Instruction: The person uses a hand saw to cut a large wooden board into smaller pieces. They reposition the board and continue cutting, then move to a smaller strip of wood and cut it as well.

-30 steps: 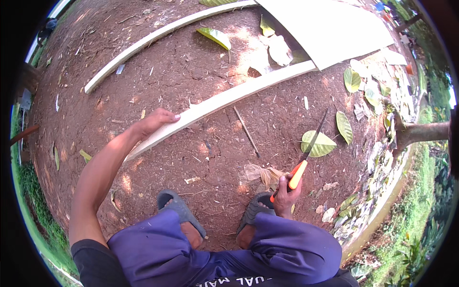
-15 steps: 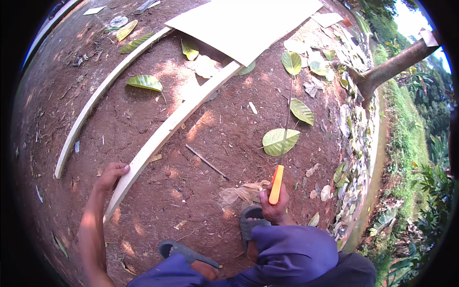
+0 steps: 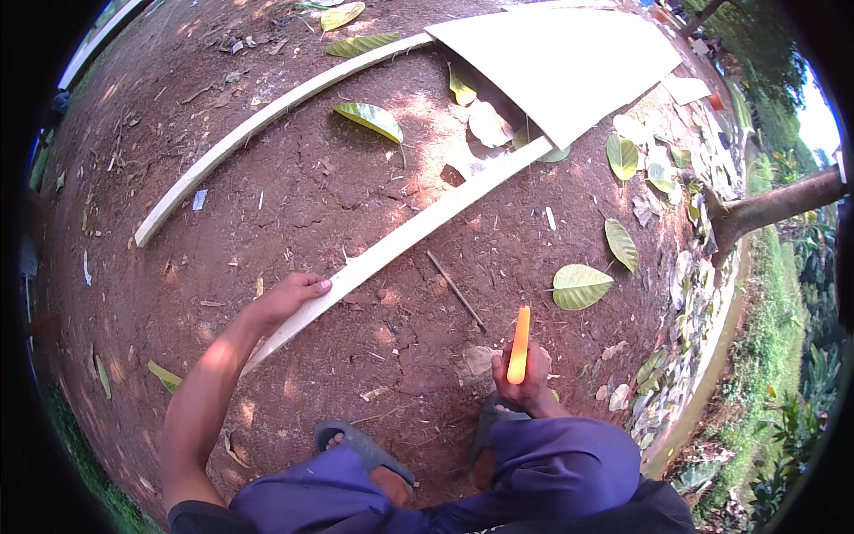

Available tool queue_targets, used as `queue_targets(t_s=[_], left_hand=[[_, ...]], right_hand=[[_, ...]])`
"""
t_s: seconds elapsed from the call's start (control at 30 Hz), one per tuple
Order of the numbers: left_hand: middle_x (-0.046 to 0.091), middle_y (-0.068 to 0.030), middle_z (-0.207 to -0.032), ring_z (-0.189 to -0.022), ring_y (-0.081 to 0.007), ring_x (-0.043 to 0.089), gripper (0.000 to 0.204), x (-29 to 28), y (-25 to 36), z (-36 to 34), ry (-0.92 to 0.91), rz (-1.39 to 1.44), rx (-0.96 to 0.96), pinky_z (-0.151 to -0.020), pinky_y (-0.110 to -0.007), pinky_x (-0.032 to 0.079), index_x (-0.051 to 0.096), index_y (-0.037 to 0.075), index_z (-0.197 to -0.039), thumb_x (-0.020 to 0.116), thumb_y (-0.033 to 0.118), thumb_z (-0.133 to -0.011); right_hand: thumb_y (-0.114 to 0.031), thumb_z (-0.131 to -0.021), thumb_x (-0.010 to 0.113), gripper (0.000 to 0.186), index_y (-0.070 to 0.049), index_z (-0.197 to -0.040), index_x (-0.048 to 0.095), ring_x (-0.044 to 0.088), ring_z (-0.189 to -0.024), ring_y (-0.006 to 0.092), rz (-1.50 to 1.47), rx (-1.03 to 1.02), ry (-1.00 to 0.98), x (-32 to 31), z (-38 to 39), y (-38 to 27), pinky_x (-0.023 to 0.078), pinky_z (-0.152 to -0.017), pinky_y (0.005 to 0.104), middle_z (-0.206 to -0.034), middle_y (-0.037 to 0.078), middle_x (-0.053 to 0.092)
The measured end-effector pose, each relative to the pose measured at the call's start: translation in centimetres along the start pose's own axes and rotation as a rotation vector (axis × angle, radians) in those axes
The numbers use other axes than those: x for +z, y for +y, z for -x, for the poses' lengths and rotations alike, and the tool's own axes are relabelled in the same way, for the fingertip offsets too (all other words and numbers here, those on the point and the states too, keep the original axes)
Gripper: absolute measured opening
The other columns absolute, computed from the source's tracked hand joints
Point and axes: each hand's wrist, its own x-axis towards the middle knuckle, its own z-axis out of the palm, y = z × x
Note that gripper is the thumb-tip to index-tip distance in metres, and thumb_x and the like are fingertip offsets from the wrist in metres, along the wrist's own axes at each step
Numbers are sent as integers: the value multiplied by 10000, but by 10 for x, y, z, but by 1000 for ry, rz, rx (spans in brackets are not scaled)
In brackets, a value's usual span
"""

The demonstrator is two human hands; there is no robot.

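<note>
My left hand (image 3: 286, 298) rests on the near end of a long pale wooden strip (image 3: 418, 230) that lies on the bare red soil and runs up to the right under a pale board (image 3: 565, 62). My right hand (image 3: 523, 378) is closed around the orange handle of a knife (image 3: 519, 344), held upright near my right knee; its blade is not visible. My feet in grey sandals (image 3: 365, 448) stand just below.
A second pale strip (image 3: 258, 120) lies further off to the left. Green and dry leaves (image 3: 580, 285) and a thin stick (image 3: 455, 290) are scattered on the soil. A stone edging (image 3: 685, 338), a tree trunk (image 3: 774, 206) and grass lie to the right.
The view has swung, showing more ground ahead. My left hand stays on the strip's end. The orange-handled knife has turned upright in my right hand, its blade out of sight.
</note>
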Motion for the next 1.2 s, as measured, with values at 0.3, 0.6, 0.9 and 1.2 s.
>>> queue_targets(t_s=[0.3, 0.6, 0.9, 1.2], left_hand=[[660, -94, -976, -899, -202, 598, 494, 14, 8, 2, 69, -295, 0, -810, -396, 474, 648, 10, -1126, 477, 467, -1048], [671, -191, -1107, -1042, -278, 624, 571, 12, 1, 2, 81, -230, 120, -933, -441, 463, 638, -44, -1221, 465, 472, -1048], [696, -173, -1144, -1058, -269, 646, 574, 25, 19, 25, 179, -305, -44, -932, -420, 469, 673, 8, -1246, 510, 503, -1006], [718, -122, -913, -844, -202, 637, 483, 35, 10, 21, 333, -239, 39, -791, -379, 473, 755, 26, -1068, 579, 468, -986]], right_hand=[[-18, -846, 573, 481, 16, -1319, 494, 538, -615, 83, -711, 359, -167, 10, -146, -109, 456, -569, 261, -765, 13, 560], [-124, -983, 636, 475, 4, -1424, 514, 585, -657, 61, -671, 379, -148, 71, -89, -107, 483, -541, 213, -904, 41, 645], [-65, -901, 665, 482, 52, -1352, 544, 735, -929, 235, -470, 120, -316, 54, -30, -107, 565, -781, 336, -1116, 203, 709], [-22, -883, 645, 464, 63, -1334, 578, 665, -843, 157, -558, 246, -304, 48, -16, -115, 529, -765, 297, -1049, 154, 706]])
